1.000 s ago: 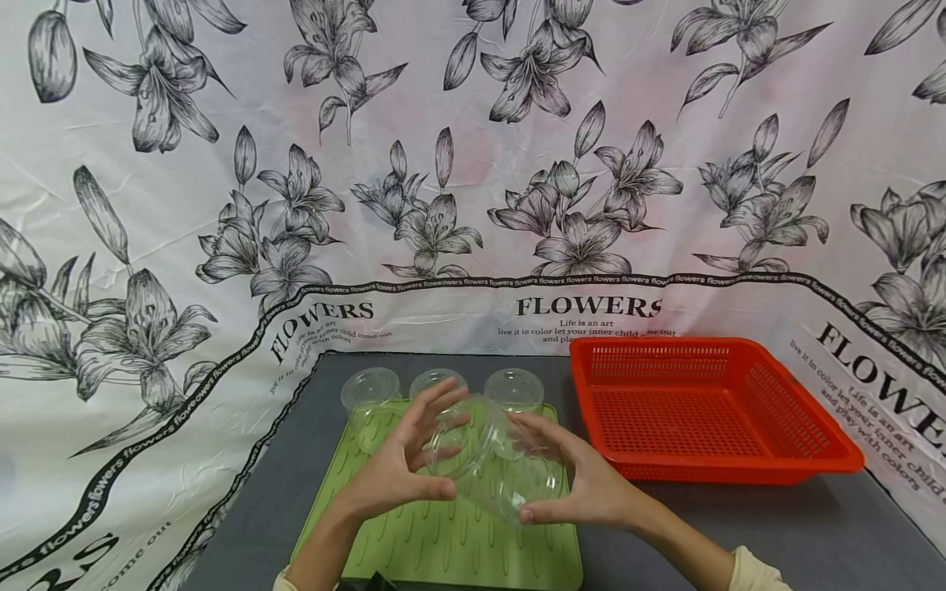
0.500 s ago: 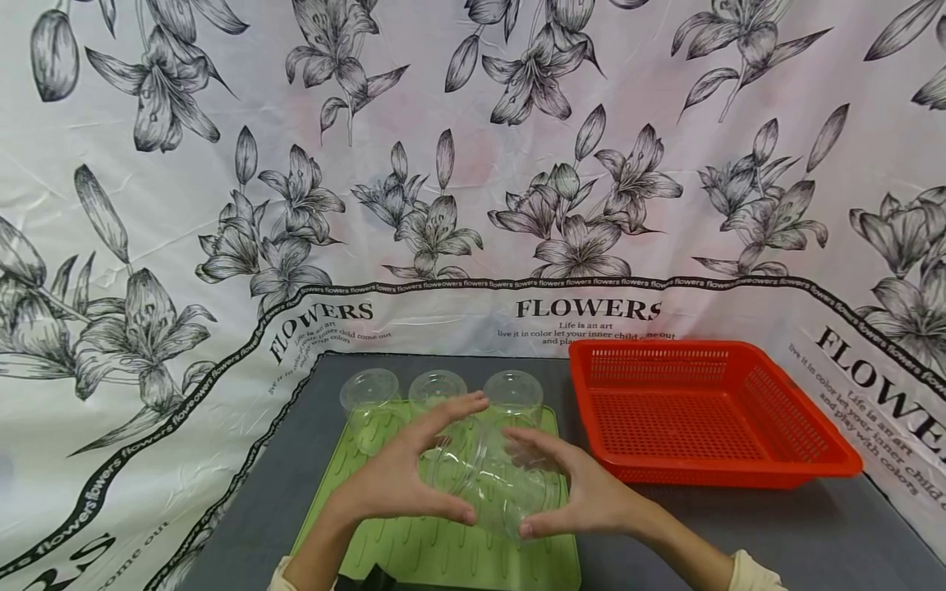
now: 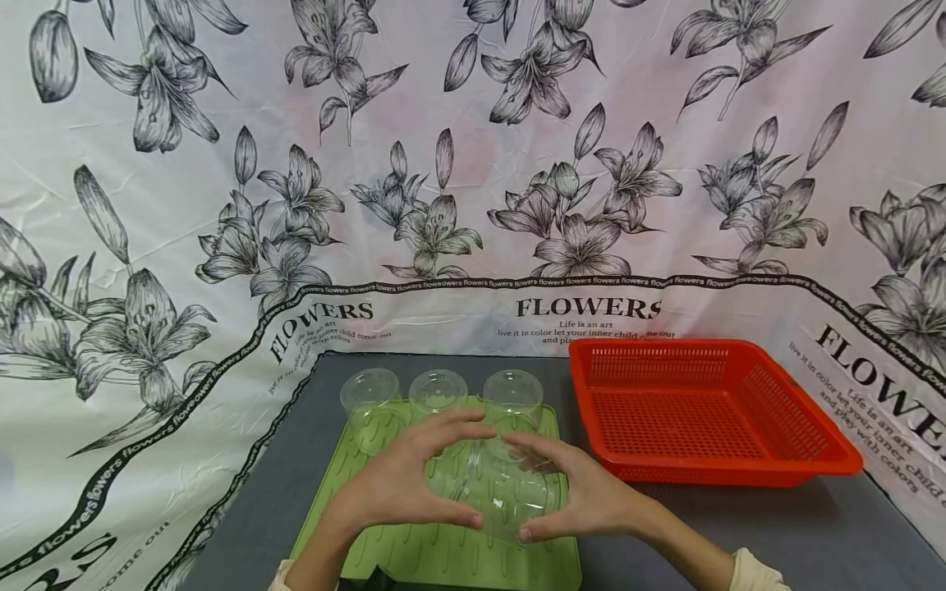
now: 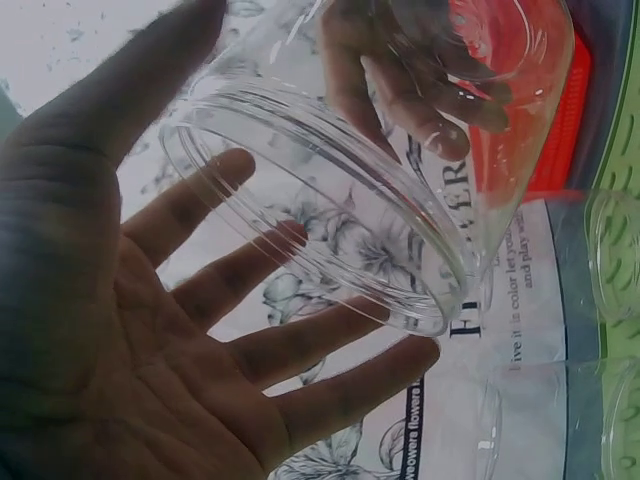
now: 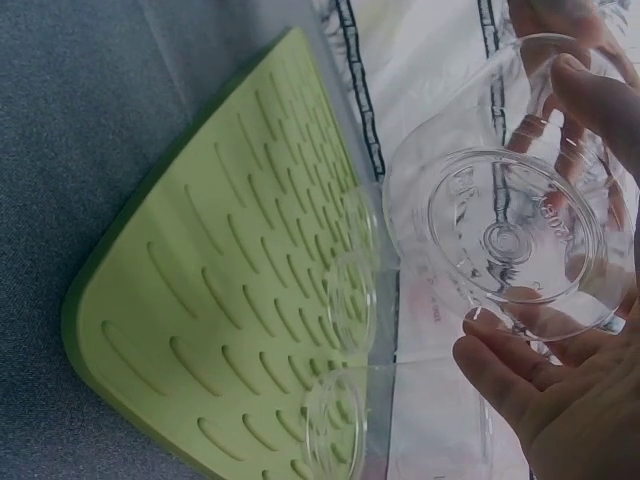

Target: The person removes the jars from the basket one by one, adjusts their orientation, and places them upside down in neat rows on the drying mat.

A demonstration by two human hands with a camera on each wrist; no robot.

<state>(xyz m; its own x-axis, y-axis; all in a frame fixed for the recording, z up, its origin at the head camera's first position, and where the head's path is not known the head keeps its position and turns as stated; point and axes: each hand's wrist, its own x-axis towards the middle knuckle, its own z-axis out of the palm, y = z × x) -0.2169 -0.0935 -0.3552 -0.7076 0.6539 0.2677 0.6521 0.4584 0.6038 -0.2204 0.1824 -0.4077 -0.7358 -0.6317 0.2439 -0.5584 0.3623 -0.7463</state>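
Note:
A clear plastic cup (image 3: 510, 497) lies tilted on its side in the air between both hands, over a green ridged mat (image 3: 399, 552). Around the rim end curves my left hand (image 3: 410, 484), thumb below and fingers above. My right hand (image 3: 594, 492) grips the base end. In the left wrist view the cup's ringed rim (image 4: 365, 245) overlaps my spread fingers. The right wrist view shows the round embossed base (image 5: 505, 240), with fingertips (image 5: 490, 335) against the wall.
Behind the hands stand three more clear cups, the left one (image 3: 369, 387), the middle one (image 3: 438, 387) and the right one (image 3: 512, 387). A red perforated basket (image 3: 709, 474) sits at the right on the grey table (image 3: 665, 525). Flower-printed cloth (image 3: 443, 320) hangs behind.
The cup has turned and lowered, its rim end swinging down from facing up-left. My left hand has moved down and right, its fingers drawing in around the rim end. The right hand stays near the base.

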